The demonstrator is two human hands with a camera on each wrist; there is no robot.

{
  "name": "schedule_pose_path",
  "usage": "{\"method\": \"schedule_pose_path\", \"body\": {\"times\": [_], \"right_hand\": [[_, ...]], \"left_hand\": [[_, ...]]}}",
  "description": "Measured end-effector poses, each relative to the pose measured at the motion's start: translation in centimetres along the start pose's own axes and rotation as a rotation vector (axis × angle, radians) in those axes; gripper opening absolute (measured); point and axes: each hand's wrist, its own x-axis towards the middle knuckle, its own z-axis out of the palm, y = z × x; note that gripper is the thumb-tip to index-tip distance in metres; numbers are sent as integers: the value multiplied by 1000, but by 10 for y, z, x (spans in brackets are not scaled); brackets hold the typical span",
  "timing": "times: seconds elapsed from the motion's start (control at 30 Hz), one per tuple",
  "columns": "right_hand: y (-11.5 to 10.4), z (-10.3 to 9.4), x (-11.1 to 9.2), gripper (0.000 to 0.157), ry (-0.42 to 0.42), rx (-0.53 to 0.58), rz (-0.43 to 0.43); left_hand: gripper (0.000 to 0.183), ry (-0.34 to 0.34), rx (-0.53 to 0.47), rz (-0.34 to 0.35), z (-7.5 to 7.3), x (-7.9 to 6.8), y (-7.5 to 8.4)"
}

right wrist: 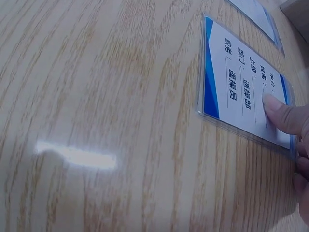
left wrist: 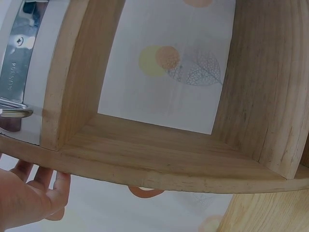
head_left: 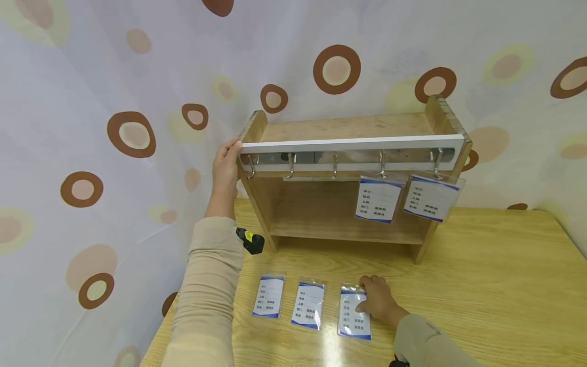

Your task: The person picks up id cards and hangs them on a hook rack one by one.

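Observation:
My left hand [head_left: 225,171] rests against the outer left side of a wooden shelf [head_left: 346,229], close to the end of its white hook strip. In the left wrist view, the left fingers [left wrist: 60,188] touch the side board from outside. My right hand [head_left: 379,302] pinches the upper right edge of an ID badge [head_left: 353,318] on the table, thumb on its face. The right wrist view shows that thumb [right wrist: 285,116] on the badge's printed front; the other fingers are partly hidden. Two more badges, a middle one [head_left: 309,304] and a left one [head_left: 269,295], lie beside it.
Several metal hooks [head_left: 335,165] line the shelf's front strip. Two badges, one [head_left: 378,199] and another [head_left: 432,198], hang from the right-hand hooks. The wooden table [head_left: 500,285] stands against a wall [head_left: 293,61] with spotted covering.

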Motion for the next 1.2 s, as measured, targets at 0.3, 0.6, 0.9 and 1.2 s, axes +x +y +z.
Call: {"method": "schedule_pose_path", "body": {"times": [0.3,0.6,0.9,1.2], "right_hand": [[3,-1,2,52,30,5,1],[5,-1,4,56,19,20,8],[6,-10,2,50,-66,252,39],[3,-13,5,32,-24,384,21]], "left_hand": [[35,-11,-6,3,2,-2,3],[36,-21,-4,8,2,-2,3],[35,-33,3,16,3,-2,1],[36,-30,27,7,-1,-1,2]]}}
